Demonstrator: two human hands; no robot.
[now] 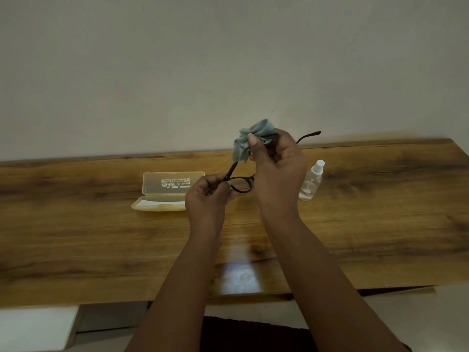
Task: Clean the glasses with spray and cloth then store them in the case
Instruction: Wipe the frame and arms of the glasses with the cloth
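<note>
A long wooden table (101,237) runs the full width of the view, its far edge against a plain wall (228,59) and its near edge just above the person's lap. Broad bare wood lies left of the case and right of the spray bottle, and more between the case and the near edge.

The case (167,191), pale yellow and translucent, lies open on the table with its lid standing up toward the wall. To the right of the case, above the table, both forearms reach in from the near edge. The right hand (276,168), raised higher and farther right of the case, has fingers and thumb curled round a bunched blue-grey cloth (251,138), pressed on one lens of the glasses (241,184). The left hand (208,196), just right of the case, pinches the dark frame at its hinge. One temple pokes out beyond the right hand toward the wall. The spray bottle (311,184) stands upright on the table, well right of the case.
</note>
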